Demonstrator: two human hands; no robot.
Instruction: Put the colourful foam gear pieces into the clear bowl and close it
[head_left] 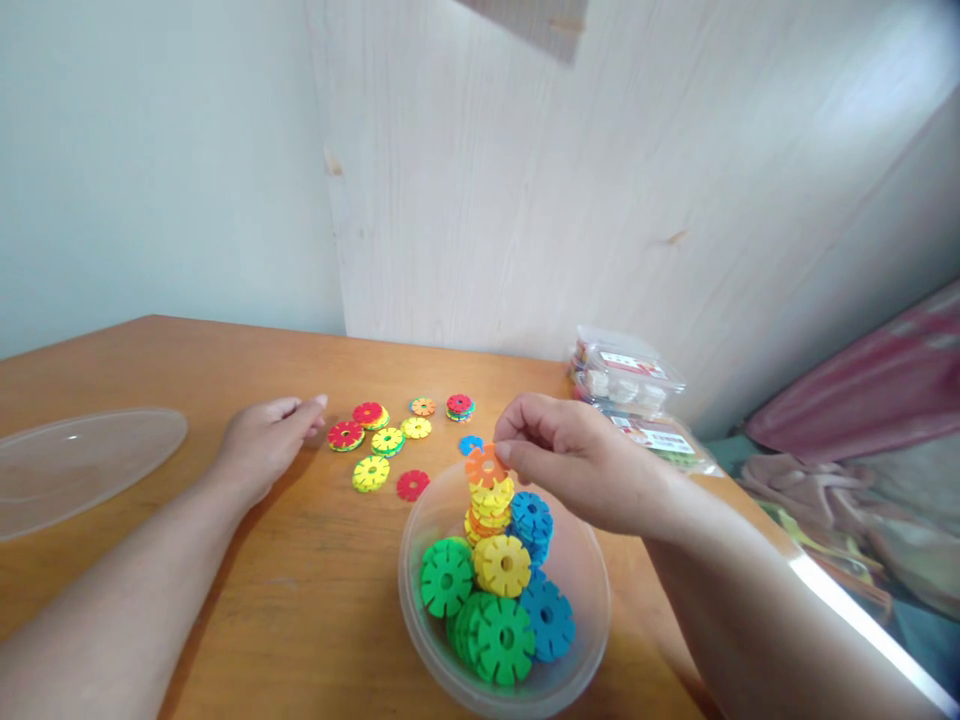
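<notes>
My right hand [577, 465] pinches an orange notched disc [484, 466] above a clear plastic bowl [581, 585]. The bowl holds several green, yellow and blue discs, some of them stacked. My left hand [266, 440] rests on the wooden table [187, 370] with its fingers loosely curled and nothing in it. Just to its right lie loose discs on the tabletop: a red one [345, 435], yellow ones [370, 473] and another red one [412, 485].
A clear plastic lid [75, 465] lies at the table's left. Small clear boxes with labels [626, 380] are stacked at the back right by the wooden wall panel. Pink fabric [862, 400] lies beyond the table's right edge.
</notes>
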